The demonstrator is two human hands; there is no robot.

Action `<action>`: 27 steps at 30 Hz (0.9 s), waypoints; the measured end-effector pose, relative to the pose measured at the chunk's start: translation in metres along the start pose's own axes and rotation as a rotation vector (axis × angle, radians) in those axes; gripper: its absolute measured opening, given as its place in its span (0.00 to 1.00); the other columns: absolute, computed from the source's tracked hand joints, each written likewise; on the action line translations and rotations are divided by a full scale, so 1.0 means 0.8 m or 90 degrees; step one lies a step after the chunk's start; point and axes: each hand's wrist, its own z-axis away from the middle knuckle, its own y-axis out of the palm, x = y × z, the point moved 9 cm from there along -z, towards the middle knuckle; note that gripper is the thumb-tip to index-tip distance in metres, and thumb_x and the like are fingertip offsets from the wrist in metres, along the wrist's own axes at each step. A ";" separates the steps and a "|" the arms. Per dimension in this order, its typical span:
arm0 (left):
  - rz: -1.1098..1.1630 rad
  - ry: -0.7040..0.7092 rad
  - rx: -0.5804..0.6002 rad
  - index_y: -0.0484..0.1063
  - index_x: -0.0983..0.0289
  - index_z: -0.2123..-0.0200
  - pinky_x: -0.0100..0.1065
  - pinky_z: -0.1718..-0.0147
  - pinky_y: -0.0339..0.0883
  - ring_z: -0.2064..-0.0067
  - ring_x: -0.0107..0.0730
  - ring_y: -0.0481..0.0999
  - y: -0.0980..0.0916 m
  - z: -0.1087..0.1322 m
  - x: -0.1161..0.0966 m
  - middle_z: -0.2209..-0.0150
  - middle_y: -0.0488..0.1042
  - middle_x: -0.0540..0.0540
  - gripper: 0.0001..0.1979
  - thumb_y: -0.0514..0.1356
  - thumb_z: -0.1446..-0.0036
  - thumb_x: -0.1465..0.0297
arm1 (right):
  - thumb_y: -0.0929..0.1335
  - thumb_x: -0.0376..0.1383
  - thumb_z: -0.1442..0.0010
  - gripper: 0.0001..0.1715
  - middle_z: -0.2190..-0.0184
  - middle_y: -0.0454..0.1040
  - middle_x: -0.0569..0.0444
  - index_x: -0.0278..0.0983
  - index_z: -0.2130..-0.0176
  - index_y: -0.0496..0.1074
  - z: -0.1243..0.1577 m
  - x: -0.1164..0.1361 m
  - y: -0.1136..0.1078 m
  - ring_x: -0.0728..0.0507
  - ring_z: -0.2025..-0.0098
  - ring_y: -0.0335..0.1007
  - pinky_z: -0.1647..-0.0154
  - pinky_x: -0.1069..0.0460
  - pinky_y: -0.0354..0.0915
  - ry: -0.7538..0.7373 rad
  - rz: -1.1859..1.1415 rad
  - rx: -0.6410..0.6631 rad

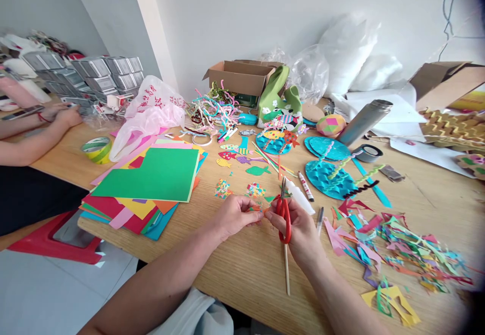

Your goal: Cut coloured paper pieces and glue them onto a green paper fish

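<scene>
Wood-grain table (242, 269) against pale walls, crowded. Nearest: 1 thin stick (287, 269), lying partly under the right hand (301, 226). Right fingers wrapped on the scissors (288, 224), 1 pair. Left hand (235, 216) just beside it, over the table near the front edge. Left fingers narrow, thumb and index pinched; cannot tell whether they grip the tiny coloured paper bit (255, 207) showing there (too small to read).

Scissors: red plastic loops, slim metal blades pointing up and away; held in front of the wearer, right of centre.

Just past the hands: 2 confetti piles (223, 188), mixed colours. Right of those: 1 white bottle (301, 197), 1 pen (320, 219), 1 red-and-white marker (306, 187). Scraps heap (409, 249) far right, uncounted. Left: 1 stack of coloured paper (151, 176), notched green sheet on top.

Mid-table: about 7 loose fish cutouts (258, 170), at least 4 teal discs (326, 179), 2 tape rolls (96, 149) (one yellow-green at left, one dark at right), 1 metal cylinder (364, 123). Another person's forearms (45, 135), 2, at the left edge.

Back: 1 pipe-cleaner heap (214, 110), 1 green bag (278, 103), 2 cardboard boxes (240, 77).
</scene>
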 end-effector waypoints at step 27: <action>-0.080 0.059 -0.036 0.73 0.67 0.78 0.27 0.78 0.54 0.78 0.23 0.62 -0.007 0.001 -0.014 0.82 0.66 0.48 0.13 0.62 0.53 0.62 | 0.78 0.41 0.61 0.22 0.71 0.69 0.57 0.37 0.69 0.68 -0.001 -0.016 0.001 0.51 0.74 0.60 0.76 0.55 0.56 0.039 -0.019 0.013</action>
